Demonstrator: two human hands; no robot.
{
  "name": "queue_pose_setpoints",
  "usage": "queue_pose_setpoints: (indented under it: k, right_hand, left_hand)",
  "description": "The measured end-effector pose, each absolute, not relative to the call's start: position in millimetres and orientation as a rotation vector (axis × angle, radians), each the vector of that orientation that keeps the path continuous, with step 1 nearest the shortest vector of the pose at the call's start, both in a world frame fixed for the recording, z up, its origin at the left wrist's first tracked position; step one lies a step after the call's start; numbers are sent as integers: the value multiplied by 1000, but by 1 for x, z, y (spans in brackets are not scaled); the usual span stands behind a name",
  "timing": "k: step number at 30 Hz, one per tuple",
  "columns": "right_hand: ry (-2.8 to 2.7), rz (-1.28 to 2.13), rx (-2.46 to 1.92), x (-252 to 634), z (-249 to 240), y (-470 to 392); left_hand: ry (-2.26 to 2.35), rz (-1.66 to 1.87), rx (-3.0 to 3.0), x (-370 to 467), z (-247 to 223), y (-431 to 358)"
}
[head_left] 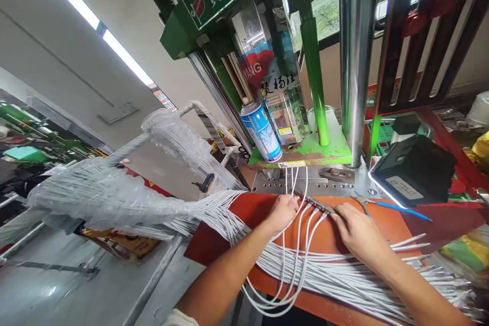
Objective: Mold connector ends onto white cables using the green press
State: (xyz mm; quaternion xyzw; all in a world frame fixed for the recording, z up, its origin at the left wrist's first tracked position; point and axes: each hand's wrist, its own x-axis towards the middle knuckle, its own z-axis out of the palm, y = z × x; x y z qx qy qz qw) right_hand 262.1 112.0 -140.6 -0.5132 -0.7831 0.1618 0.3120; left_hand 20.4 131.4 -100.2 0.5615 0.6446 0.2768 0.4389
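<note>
My left hand [284,212] is closed at the left end of a narrow metal bar [319,205], its fingertips pinching a white cable. The right end of that bar is gripped between the thumb and fingers of my right hand [352,224]. Several white cables [306,234] run from the bar, looping down past the front edge of the orange-brown work surface [248,205]; some also rise toward the green press. A large bundle of white cables [328,275] lies beneath my forearms, across the surface.
Behind my hands stands a green press [315,81] with a blue spray can [263,132] on its plate. Pliers [362,205], a blue pen-like tool [401,209] and a black box [416,170] are to the right. Plastic-wrapped cables [114,198] hang over a rack at left.
</note>
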Motion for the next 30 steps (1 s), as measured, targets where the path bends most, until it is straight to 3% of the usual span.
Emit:
queue_pose_setpoints:
  k: [5, 10, 13, 17, 24, 30]
  right_hand:
    - [-2084, 446, -1384, 261, -146, 112]
    - [-2079, 415, -1434, 262, -145, 113]
    - [-2084, 415, -1498, 266, -147, 114]
    - [-2073, 399, -1526, 270, -150, 114]
    - [-2069, 405, -1516, 269, -144, 111]
    - [-2074, 410, -1525, 269, -137, 110]
  left_hand:
    - [1440, 542, 1408, 24, -102, 136]
    - [1456, 772, 1530, 35, -94, 123]
    - [1504, 855, 1966, 43, -85, 116]
    - [1400, 660, 2470, 50, -81, 125]
    - [1744, 582, 2033, 29, -90, 131]
    - [1534, 562, 1816, 29, -87, 131]
